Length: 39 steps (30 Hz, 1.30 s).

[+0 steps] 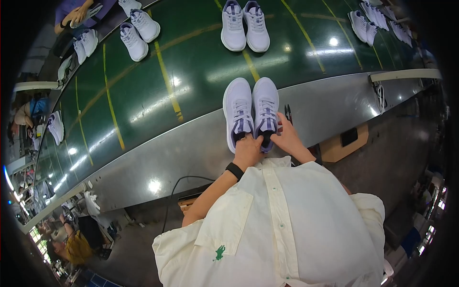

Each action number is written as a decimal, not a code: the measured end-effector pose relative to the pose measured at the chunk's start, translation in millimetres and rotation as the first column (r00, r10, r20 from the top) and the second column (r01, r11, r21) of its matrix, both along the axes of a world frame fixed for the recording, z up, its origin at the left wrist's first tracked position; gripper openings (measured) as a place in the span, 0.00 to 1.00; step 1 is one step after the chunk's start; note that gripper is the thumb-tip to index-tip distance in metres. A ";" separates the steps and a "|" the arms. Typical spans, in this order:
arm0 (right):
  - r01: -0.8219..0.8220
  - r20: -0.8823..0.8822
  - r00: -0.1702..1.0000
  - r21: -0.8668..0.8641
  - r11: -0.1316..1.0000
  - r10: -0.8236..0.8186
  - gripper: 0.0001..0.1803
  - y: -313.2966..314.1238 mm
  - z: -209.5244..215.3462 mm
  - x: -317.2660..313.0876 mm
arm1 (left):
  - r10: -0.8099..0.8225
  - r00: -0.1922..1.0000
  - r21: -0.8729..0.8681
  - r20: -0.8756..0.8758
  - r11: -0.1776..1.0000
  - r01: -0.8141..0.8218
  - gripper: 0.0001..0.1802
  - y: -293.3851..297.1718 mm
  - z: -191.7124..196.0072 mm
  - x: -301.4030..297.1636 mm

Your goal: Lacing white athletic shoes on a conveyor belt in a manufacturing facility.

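A pair of pale lavender sneakers with purple collars stands side by side on the metal edge of the line, toes pointing away from me. My left hand (pixel 248 150), a black band at its wrist, is closed at the heel opening of the left sneaker (pixel 237 103); its fingertips are partly hidden inside. Its thumb reaches toward the other shoe. On the right sneaker (pixel 266 98), my right hand (pixel 288 139) grips the collar, with fingers along the outer side and the thumb at the opening. Just right of that shoe lies a small black tool (pixel 288 113), its kind unclear.
Beyond the metal ledge (pixel 191 143) runs a green conveyor belt (pixel 196 71) with yellow lines. More pairs stand on it, one straight ahead (pixel 245 28). A person's hands (pixel 79 15) hold a shoe at far left. A cardboard box (pixel 344 146) sits below the ledge, right.
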State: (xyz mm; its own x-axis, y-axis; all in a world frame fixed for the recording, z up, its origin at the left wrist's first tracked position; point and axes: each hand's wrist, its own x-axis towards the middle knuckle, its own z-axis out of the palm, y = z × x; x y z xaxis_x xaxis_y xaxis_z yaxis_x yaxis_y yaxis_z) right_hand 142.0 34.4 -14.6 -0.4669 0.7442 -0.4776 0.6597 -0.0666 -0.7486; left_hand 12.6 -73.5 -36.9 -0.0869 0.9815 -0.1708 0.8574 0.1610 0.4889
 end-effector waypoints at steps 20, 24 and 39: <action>-0.367 -0.188 0.820 0.553 0.748 0.541 0.10 27.6 58.7 -98.3 | 0.300 0.953 0.109 -0.050 0.950 -0.293 0.26 -4.4 22.5 -102.7; -0.434 -0.070 0.838 0.517 0.738 0.542 0.10 50.5 26.9 -63.4 | 0.397 0.878 0.013 -0.266 0.913 -0.409 0.26 -14.5 27.5 -200.6; -0.257 0.449 0.852 -0.087 0.962 0.269 0.16 89.0 -47.7 70.7 | 0.271 0.904 0.219 -0.330 0.954 -0.206 0.37 247.9 18.9 -241.3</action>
